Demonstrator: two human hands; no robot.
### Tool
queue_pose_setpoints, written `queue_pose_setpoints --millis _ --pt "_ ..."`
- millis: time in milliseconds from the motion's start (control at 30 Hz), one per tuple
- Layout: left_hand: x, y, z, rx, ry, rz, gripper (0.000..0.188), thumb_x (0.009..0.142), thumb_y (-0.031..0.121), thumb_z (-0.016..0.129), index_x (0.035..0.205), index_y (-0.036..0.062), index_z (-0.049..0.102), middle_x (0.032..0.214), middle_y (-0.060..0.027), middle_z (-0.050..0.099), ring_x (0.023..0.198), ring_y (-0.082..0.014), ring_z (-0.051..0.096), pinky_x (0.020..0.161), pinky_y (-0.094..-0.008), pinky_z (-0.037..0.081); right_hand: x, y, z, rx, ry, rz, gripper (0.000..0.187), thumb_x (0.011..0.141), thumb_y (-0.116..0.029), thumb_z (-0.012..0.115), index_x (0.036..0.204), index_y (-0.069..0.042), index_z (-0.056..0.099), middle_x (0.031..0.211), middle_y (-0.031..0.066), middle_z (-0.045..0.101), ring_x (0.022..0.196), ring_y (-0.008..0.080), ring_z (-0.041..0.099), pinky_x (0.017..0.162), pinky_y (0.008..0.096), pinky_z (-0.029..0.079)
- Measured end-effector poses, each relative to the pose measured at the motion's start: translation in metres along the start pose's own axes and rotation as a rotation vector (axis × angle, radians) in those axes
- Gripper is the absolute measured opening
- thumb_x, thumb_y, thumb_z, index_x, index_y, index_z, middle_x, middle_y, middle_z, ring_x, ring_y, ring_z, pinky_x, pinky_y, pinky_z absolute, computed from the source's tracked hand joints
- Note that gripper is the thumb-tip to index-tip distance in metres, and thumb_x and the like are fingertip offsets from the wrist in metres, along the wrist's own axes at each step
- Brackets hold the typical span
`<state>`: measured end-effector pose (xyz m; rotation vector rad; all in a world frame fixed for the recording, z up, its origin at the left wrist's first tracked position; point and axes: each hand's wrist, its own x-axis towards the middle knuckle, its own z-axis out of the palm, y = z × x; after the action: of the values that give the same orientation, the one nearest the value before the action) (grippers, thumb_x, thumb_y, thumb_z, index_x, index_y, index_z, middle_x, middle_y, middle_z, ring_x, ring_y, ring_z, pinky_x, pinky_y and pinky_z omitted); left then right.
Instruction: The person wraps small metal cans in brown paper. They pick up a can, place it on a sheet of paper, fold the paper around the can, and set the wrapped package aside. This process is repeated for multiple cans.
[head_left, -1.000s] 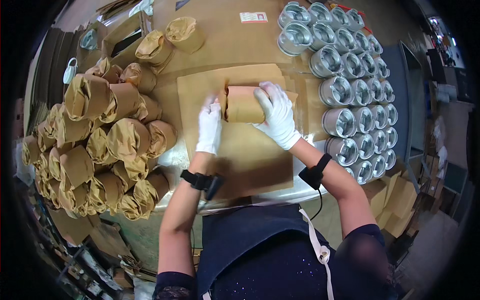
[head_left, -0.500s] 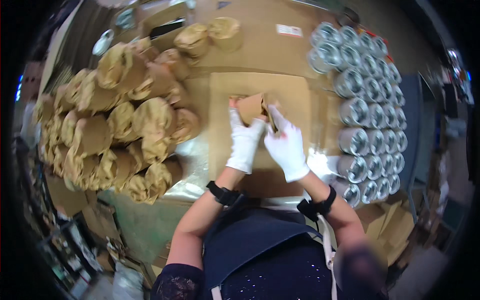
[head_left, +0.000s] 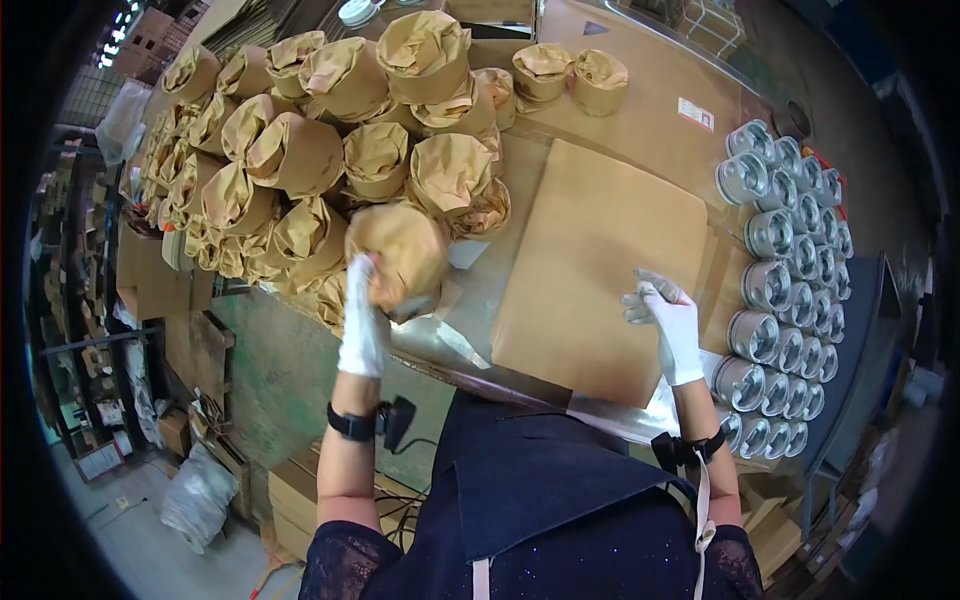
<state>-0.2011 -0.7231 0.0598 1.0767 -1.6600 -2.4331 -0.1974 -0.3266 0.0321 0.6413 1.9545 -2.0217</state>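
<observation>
My left hand (head_left: 367, 318), in a white glove, reaches to the left with its fingers closed on a round paper-wrapped bundle (head_left: 405, 250). That bundle is slightly blurred and sits at the near edge of a large pile of similar brown paper-wrapped bundles (head_left: 298, 155). Over the right part of a flat stack of brown paper sheets (head_left: 590, 270) hovers my right hand (head_left: 668, 325), also gloved. Its fingers are loosely bent and apart, with nothing visible in them.
Rows of silver, hollow metal cylinders (head_left: 768, 232) stand along the table's right side. Two wrapped bundles (head_left: 600, 82) sit at the back, near a cardboard box (head_left: 495, 12). A grey panel (head_left: 850, 340) rises beyond the cylinders. Shelving (head_left: 75, 330) is at far left.
The partly folded paper package, held by both hands over the sheets, has left there. My left hand has swung left to the pile with a bundle; my right hand has separated to the right.
</observation>
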Motion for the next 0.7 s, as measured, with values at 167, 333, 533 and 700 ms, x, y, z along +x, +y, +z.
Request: queue_pose_setpoints --millis 167,333,533,700 --pt "0.066 0.019 -0.049 1.017 0.3 0.291 0.065 0.103 0.056 0.053 0.133 -0.0012 0.061 0.113 -0.0253 0.072 0.093 -0.0378 0.075 0.075 -0.0475 0.058 -0.005 0.029 -0.011 -0.018 0.013 0.164 0.035 0.102 -0.015 0.065 0.133 0.002 0.067 0.102 0.0115 0.077 0.087 0.0161 0.074 0.08 0.0277 0.058" --pt "0.002 0.016 0.033 1.202 0.383 1.082 0.023 0.095 0.012 0.071 0.117 0.0034 0.071 0.089 -0.0164 0.077 0.066 -0.0333 0.067 0.061 -0.0392 0.054 -0.003 0.084 -0.071 -0.182 0.427 -0.145 0.042 0.099 -0.009 0.068 0.138 0.004 0.063 0.127 0.0143 0.072 0.117 0.0195 0.068 0.105 0.0302 0.051" --pt "-0.067 -0.152 0.092 1.398 -1.203 1.167 0.073 0.067 0.032 0.088 0.135 0.021 0.064 0.149 -0.0166 0.053 0.138 -0.0387 0.05 0.117 -0.0603 0.036 0.014 0.107 -0.089 -0.094 0.576 -0.122 0.06 0.098 -0.012 0.07 0.152 0.002 0.049 0.146 0.0166 0.061 0.129 0.0226 0.061 0.112 0.0337 0.046" --pt "-0.042 -0.19 0.116 1.531 -1.166 1.243 0.081 0.065 0.041 0.088 0.14 0.0242 0.062 0.154 -0.0182 0.049 0.145 -0.0405 0.042 0.119 -0.0628 0.031 0.035 0.116 -0.078 -0.146 0.523 -0.187 0.061 0.094 -0.018 0.071 0.15 -0.002 0.054 0.14 0.0154 0.068 0.118 0.0196 0.068 0.104 0.031 0.051"
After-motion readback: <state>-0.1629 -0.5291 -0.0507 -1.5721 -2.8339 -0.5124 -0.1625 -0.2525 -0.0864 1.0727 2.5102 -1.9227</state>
